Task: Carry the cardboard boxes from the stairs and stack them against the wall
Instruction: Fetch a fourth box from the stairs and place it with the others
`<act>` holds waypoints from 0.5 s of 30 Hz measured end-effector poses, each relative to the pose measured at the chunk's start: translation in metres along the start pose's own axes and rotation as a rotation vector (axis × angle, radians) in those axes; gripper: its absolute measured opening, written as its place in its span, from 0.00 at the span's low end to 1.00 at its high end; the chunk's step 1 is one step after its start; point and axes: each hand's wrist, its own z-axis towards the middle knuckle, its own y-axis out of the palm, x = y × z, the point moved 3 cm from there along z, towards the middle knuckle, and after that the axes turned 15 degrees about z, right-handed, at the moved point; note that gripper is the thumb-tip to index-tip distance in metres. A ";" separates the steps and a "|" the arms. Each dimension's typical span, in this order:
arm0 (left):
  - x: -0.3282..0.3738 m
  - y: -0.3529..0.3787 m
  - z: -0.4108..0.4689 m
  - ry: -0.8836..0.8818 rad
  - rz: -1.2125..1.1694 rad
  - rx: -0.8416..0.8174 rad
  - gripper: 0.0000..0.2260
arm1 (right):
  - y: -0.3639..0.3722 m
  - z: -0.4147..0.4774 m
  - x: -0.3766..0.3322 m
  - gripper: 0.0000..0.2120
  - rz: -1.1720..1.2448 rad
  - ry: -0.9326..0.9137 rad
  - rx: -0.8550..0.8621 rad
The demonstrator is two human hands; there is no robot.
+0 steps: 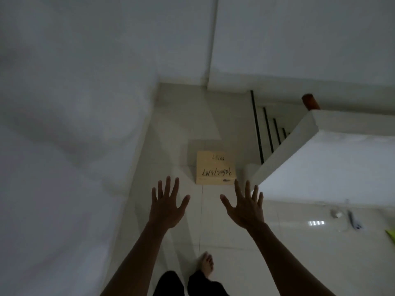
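Observation:
A tan cardboard box (214, 167) with black handwriting on top lies on the pale tiled floor, near the foot of the stairs (269, 133). My left hand (166, 205) and my right hand (245, 207) are stretched out in front of me, palms down, fingers spread, holding nothing. Both hands hover short of the box. The right fingertips come close to the box's near right corner, and the left hand sits to its left.
A white wall (74, 124) runs along the left. The stair side wall (299, 142) with a brown handrail end (310, 101) stands at right. Small items (350, 218) lie on the floor at far right. My bare foot (206, 263) steps forward.

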 end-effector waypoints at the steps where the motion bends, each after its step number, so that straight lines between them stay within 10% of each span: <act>1: 0.004 -0.006 0.021 0.008 -0.003 0.006 0.46 | -0.007 0.021 0.000 0.58 -0.009 0.002 0.000; 7: 0.023 -0.024 0.140 0.035 0.055 -0.054 0.50 | -0.036 0.140 -0.010 0.63 -0.034 0.032 -0.010; 15: 0.032 0.023 0.318 -0.004 0.051 -0.147 0.48 | -0.017 0.317 0.020 0.46 -0.016 0.198 -0.056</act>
